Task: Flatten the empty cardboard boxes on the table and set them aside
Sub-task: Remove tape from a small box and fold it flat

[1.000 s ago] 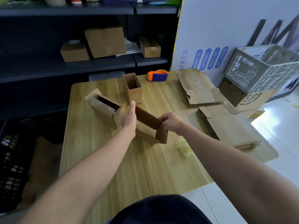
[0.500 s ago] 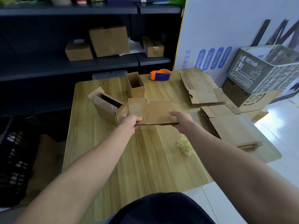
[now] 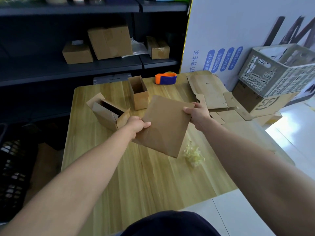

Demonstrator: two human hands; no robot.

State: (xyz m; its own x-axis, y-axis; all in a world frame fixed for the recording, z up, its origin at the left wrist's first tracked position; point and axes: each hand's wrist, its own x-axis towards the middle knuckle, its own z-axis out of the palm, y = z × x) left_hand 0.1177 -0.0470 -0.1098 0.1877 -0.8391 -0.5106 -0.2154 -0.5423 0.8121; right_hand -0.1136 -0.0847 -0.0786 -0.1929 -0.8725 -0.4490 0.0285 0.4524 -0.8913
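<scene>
- A flattened brown cardboard box (image 3: 165, 126) is held tilted above the light wooden table (image 3: 136, 176), between the two hands.
- Its left edge is pinched by the left hand (image 3: 138, 124), with the thumb laid on top.
- Its far right corner is gripped by the right hand (image 3: 197, 111), with the fingers curled over the edge.
- An open brown cardboard box with raised flaps (image 3: 109, 113) is seen just left of the left hand.
- A small upright open carton (image 3: 139, 93) stands beyond the left hand.
- A pile of flattened cardboard sheets (image 3: 211, 92) lies just beyond the right hand.
</scene>
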